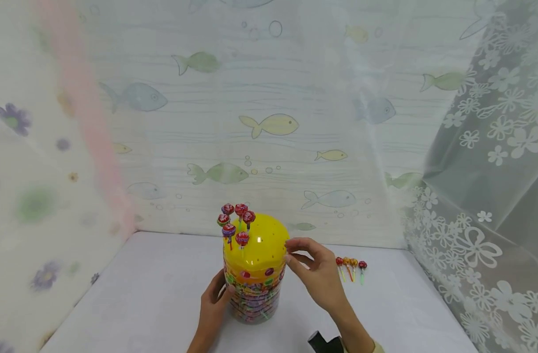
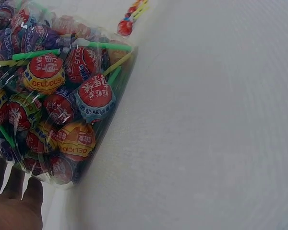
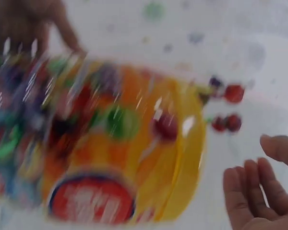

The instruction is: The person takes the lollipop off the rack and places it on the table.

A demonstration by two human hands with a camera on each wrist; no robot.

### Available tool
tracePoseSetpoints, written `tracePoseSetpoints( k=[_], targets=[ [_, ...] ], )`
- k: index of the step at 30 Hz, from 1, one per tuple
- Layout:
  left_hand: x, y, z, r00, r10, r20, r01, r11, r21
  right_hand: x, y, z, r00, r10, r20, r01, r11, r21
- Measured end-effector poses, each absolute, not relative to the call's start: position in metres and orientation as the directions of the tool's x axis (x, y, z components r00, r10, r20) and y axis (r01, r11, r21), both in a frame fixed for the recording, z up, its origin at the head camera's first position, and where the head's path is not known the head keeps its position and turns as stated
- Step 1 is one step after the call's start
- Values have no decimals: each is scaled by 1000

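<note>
A clear plastic candy jar [image 1: 255, 299] full of wrapped lollipops stands upright with a yellow domed lid [image 1: 269, 235] dotted with small holes. Several lollipops [image 1: 241, 239] stick up from the lid's left side. My left hand [image 1: 214, 301] holds the jar at its left side; in the left wrist view its fingers [image 2: 32, 194] touch the jar near the base. Beside the lid's right edge is my right hand [image 1: 315, 269]. In the right wrist view, the right hand [image 3: 261, 191] has its thumb and fingers apart, with nothing visible between them.
Several loose lollipops [image 1: 353, 263] lie on the white tabletop [image 1: 163, 289], right of the jar and beyond my right hand. A black object [image 1: 323, 342] shows by my right forearm. Fish-patterned sheeting [image 1: 269, 186] hangs behind the table, with flowered sheets at both sides.
</note>
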State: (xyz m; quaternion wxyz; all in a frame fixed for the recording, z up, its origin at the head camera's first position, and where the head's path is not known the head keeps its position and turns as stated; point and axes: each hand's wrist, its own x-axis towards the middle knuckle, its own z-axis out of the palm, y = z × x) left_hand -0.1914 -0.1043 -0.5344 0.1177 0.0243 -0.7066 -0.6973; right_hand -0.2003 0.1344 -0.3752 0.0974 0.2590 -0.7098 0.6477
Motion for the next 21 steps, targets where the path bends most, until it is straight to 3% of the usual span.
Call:
tracePoseSetpoints(
  k=[5,13,21],
  targets=[
    [-192,-105,-535,-972,-202,119,117,24,993,-190,101,-363,-794,-268,546,-538,-109,-836],
    [-193,-103,-536,-972,-198,127,127,9,992,-197,68,-368,-815,-329,478,-447,-169,-879],
    [-192,-105,-534,-967,-206,148,147,22,989,-198,57,-368,-816,-326,477,-444,-175,-879]
  ],
)
